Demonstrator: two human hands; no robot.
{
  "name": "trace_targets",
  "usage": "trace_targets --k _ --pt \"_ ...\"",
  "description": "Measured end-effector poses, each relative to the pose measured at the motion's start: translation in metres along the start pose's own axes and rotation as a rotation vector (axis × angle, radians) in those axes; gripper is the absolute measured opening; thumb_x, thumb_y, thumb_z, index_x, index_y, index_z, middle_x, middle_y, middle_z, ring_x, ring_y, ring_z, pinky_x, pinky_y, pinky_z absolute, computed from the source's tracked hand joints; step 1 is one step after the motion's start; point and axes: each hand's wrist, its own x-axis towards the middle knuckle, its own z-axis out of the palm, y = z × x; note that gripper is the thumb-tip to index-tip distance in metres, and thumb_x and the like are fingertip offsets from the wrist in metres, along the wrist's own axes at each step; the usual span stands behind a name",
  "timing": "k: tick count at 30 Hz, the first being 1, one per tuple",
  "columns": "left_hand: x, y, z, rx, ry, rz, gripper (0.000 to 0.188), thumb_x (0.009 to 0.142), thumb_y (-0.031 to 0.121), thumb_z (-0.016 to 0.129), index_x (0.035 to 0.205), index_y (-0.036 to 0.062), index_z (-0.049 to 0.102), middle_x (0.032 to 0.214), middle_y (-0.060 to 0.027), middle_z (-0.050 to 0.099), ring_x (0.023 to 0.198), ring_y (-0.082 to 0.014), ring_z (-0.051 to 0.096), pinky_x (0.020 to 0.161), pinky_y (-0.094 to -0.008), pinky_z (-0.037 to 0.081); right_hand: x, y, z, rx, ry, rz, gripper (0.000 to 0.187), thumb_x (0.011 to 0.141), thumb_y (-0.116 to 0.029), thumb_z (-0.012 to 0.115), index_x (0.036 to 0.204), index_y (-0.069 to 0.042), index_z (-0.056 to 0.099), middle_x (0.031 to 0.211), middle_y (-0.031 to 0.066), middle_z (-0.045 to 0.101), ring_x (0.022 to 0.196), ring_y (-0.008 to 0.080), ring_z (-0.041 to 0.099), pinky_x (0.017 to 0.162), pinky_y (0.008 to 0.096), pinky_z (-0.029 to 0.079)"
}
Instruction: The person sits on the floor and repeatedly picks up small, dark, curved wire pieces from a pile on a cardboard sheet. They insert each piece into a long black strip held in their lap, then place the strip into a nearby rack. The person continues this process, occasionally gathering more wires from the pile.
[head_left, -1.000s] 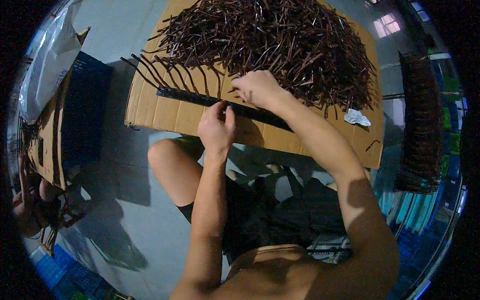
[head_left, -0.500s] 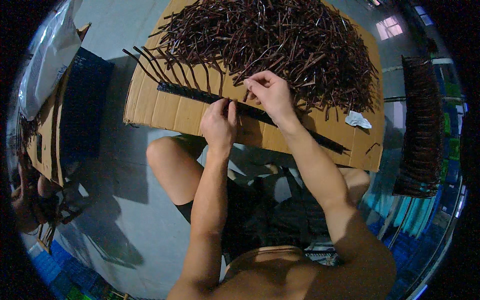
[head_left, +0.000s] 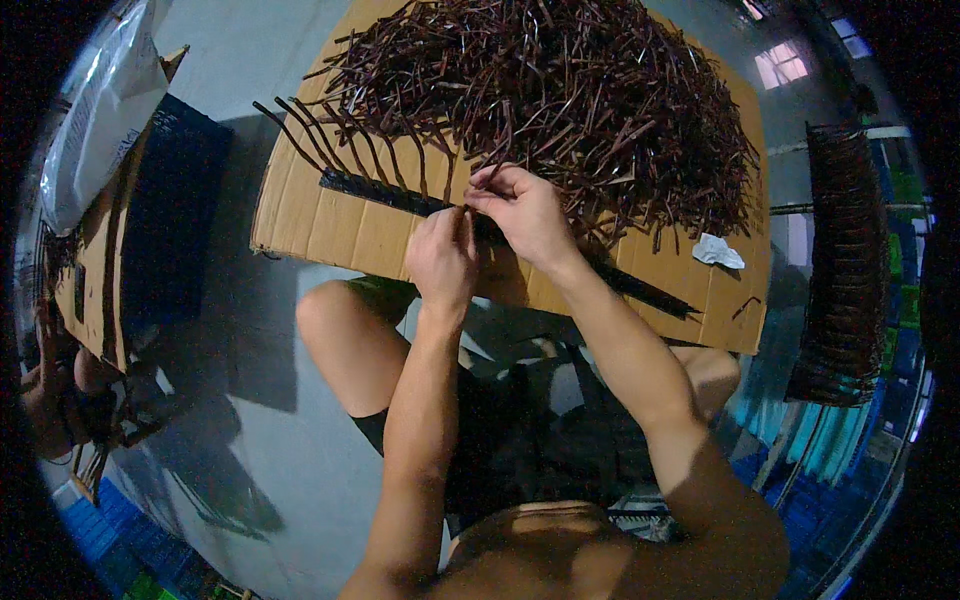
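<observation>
A long dark bar (head_left: pixel 650 290) lies slantwise across the cardboard (head_left: pixel 345 225) in front of me. Several thin brown strips (head_left: pixel 385 160) stand out from its left part in a row, leaning away from me. My left hand (head_left: pixel 442 255) is closed on the bar near its middle, just right of the last strip in the row. Right beside it, my right hand (head_left: pixel 530 217) pinches a thin brown strip at the bar. The fingertips of both hands almost meet, and they hide where strip and bar come together.
A big heap of loose brown strips (head_left: pixel 560 90) covers the far side of the cardboard. Crumpled white paper (head_left: pixel 717 252) lies at its right. A dark fringed bundle (head_left: pixel 842 260) hangs farther right. On the left stand a blue box (head_left: pixel 180 210) and a white plastic bag (head_left: pixel 105 130).
My right hand has moved left and slightly down, bringing its fingertips to those of my left hand. The left hand stays at the bar.
</observation>
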Motion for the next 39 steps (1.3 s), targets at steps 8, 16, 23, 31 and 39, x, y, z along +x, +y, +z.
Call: trace_targets --k 8,16,23,31,39 --pt "-0.001 -0.001 0.002 0.010 -0.003 -0.042 0.010 0.084 0.015 0.059 0.083 0.0049 0.061 0.078 -0.0117 0.062 0.073 -0.0314 0.059 0.066 -0.0404 0.046 -0.003 0.005 0.000 -0.044 -0.005 -0.086 0.011 0.085 -0.001 0.062 0.095 0.003 0.061 0.090 0.0055 0.067 0.084 0.0109 0.062 0.078 0.0246 0.050" --pt "-0.002 0.000 -0.001 0.019 -0.036 -0.029 0.012 0.081 0.010 0.062 0.091 0.0039 0.062 0.082 -0.0145 0.063 0.074 -0.0319 0.061 0.065 -0.0376 0.049 -0.008 -0.004 0.002 -0.296 0.009 -0.144 0.014 0.081 -0.007 0.065 0.092 0.002 0.065 0.088 0.0088 0.067 0.082 0.0147 0.064 0.074 0.0269 0.049" --pt "-0.001 0.010 -0.011 -0.021 -0.025 -0.112 0.014 0.081 0.016 0.065 0.087 0.0037 0.062 0.080 -0.0125 0.063 0.071 -0.0288 0.061 0.064 -0.0373 0.049 0.024 -0.002 -0.021 -0.465 -0.455 -0.126 0.026 0.077 -0.010 0.067 0.101 0.000 0.063 0.083 0.0102 0.067 0.076 0.0170 0.063 0.072 0.0290 0.050" --pt "-0.008 0.016 0.003 -0.023 -0.061 -0.060 0.019 0.081 0.020 0.066 0.090 0.0039 0.065 0.085 -0.0123 0.066 0.079 -0.0289 0.064 0.070 -0.0360 0.051 0.058 -0.004 -0.015 -1.092 -0.133 0.022 0.030 0.089 -0.031 0.052 0.099 -0.004 0.062 0.084 0.0226 0.064 0.080 0.0374 0.063 0.070 0.0425 0.051" --pt "-0.010 0.013 0.006 -0.050 -0.017 -0.001 0.011 0.082 0.013 0.062 0.086 0.0030 0.064 0.082 -0.0127 0.065 0.076 -0.0304 0.061 0.067 -0.0385 0.048 -0.001 0.006 -0.025 -0.224 -0.001 -0.125 0.023 0.089 -0.003 0.058 0.101 -0.004 0.038 0.090 0.0075 0.060 0.084 0.0136 0.061 0.070 0.0259 0.051"
